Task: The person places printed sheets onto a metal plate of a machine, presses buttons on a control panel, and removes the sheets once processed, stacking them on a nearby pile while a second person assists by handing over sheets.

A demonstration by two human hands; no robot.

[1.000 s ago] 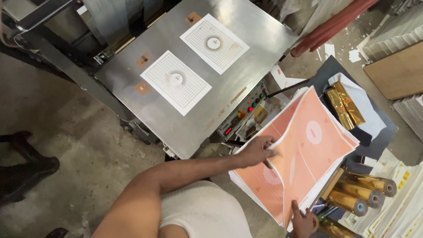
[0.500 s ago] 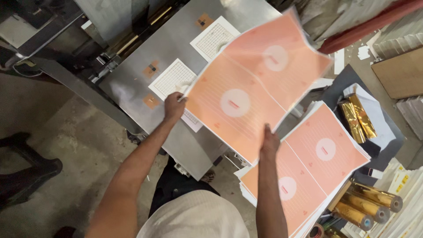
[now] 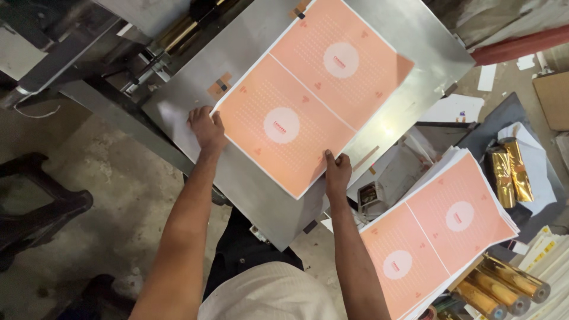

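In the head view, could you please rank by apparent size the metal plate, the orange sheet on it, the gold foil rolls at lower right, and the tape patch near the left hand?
1. metal plate
2. orange sheet
3. gold foil rolls, nearer the camera, so less sure
4. tape patch

Orange printed sheet (image 3: 311, 98): two panels split by thin white line, each with white circle at centre and rows of fine dots; lies flat on metal plate (image 3: 409, 71), set at a slant. Left hand (image 3: 206, 127) presses near-left edge, fingers spread on sheet border. Right hand (image 3: 336, 172) pinches near corner (thumb on top). Sheet stretches away from both grips, far corner near tape tab (image 3: 298, 10)
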